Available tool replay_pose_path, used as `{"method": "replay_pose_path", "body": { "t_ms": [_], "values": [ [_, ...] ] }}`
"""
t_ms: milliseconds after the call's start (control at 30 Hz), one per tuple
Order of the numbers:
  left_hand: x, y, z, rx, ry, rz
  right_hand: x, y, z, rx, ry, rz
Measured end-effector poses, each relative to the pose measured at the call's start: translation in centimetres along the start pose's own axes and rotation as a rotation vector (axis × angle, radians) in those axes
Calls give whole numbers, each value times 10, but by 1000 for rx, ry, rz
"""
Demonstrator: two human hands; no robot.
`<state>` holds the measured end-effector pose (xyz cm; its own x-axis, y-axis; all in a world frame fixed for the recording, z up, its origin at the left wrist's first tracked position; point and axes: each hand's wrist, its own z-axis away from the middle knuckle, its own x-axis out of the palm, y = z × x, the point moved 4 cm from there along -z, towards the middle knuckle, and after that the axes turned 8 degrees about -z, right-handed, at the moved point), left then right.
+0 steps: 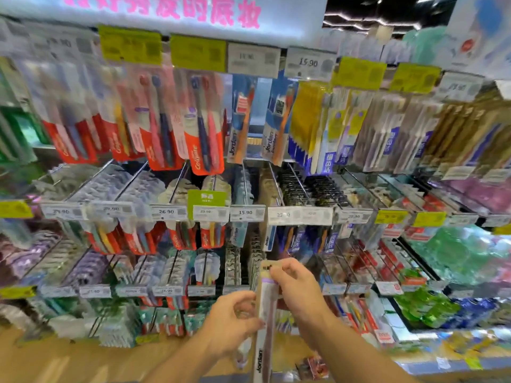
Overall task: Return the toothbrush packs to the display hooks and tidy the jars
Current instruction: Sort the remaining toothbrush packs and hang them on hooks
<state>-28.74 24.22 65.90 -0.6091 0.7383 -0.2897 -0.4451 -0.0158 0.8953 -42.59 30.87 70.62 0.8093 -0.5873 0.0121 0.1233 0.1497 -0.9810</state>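
A Jordan toothbrush pack (pixel 265 322) is held upright before the lower display hooks (pixel 177 268), pinched near its top by the right hand (pixel 297 286) and gripped at mid-length by the left hand (pixel 235 320).

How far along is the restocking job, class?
Done: many toothbrush packs already hang on the display hooks. In hand: the left hand and right hand hold a Jordan toothbrush pack upright, not yet on a hook. Left: hanging it; no jars can be made out.
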Motion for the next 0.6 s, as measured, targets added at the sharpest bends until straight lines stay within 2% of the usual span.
{"method": "replay_pose_path", "body": {
  "t_ms": [333, 600],
  "values": [
    [39, -58, -54, 103, 122, -24, -12, 67, -67, -153, 1, -31],
    [79, -139, -106, 146, 201, 118, -16, 124, -107, -341, -88, -136]
  ]
}}
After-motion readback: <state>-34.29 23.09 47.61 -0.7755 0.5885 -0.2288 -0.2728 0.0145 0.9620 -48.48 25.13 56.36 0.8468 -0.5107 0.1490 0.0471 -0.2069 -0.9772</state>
